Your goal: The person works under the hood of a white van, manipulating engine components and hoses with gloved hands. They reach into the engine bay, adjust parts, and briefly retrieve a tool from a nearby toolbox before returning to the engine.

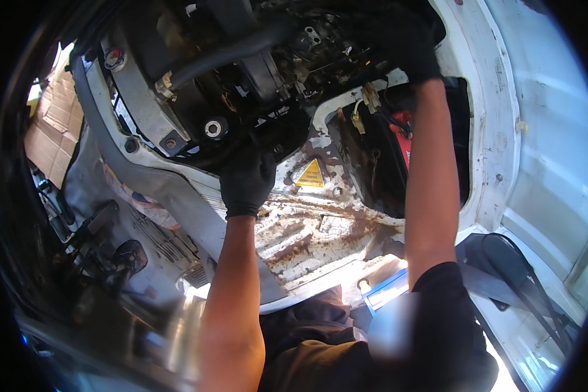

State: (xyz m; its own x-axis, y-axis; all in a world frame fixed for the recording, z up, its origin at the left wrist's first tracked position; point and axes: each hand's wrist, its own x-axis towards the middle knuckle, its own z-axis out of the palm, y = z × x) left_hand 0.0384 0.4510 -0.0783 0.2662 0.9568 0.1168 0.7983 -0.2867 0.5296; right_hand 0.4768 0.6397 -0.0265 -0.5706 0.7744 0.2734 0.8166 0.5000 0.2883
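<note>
My left hand, in a black glove, rests at the lower rim of the engine opening, below a round silver-ringed fitting; its fingers look curled, and what they hold is hidden in the dark. My right hand, also black-gloved, reaches into the upper right of the engine bay, its fingers lost against the dark parts. Below it are loose connectors and a red item in a recess. A yellow triangular label is on the rusty white panel between my forearms.
Cardboard lies at the left above grey flooring and pedals. A white body panel rises at the right, with black straps below it. A blue-edged object sits near my body at the bottom.
</note>
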